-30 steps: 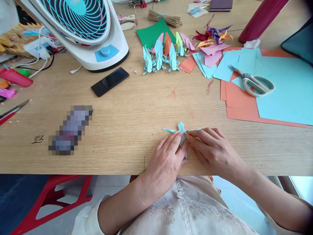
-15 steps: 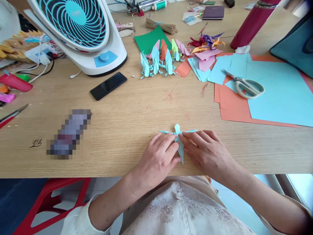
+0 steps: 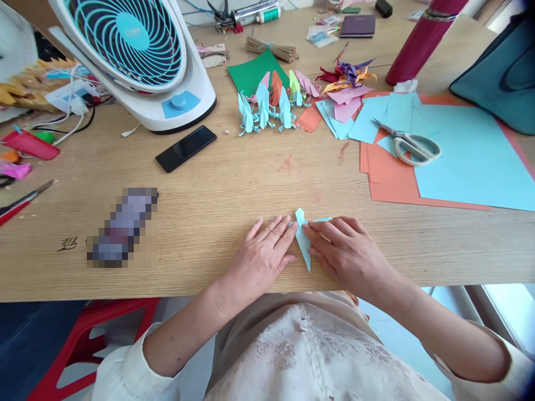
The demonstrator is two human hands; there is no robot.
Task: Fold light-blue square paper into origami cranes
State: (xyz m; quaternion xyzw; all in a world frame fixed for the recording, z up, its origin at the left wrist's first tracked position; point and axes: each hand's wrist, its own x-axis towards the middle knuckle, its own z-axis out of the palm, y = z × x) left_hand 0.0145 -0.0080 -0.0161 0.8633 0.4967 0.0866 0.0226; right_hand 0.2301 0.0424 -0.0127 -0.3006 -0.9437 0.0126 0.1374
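A light blue folded-paper origami figure (image 3: 302,240) lies on the wooden table close to its front edge. Its pointed body runs towards me and thin arms stick out to both sides. My left hand (image 3: 264,245) lies flat with fingers stretched over the figure's left arm, pressing it to the table. From the other side, my right hand (image 3: 349,245) grips the figure near its middle with thumb and curled fingers; the tip of the right arm shows above the knuckles. Both hands hide parts of the folds.
Finished light blue origami figures (image 3: 263,108) stand farther back, among pink, orange and green ones. Scissors (image 3: 416,146) lie on blue and orange paper sheets (image 3: 472,150) at right. A fan (image 3: 137,61), a black phone (image 3: 186,148) and a craft knife (image 3: 25,201) are at left.
My left hand has slid slightly left off the body and flattened its fingers over the left arm. My right hand keeps its hold. The whole view has shifted a little.
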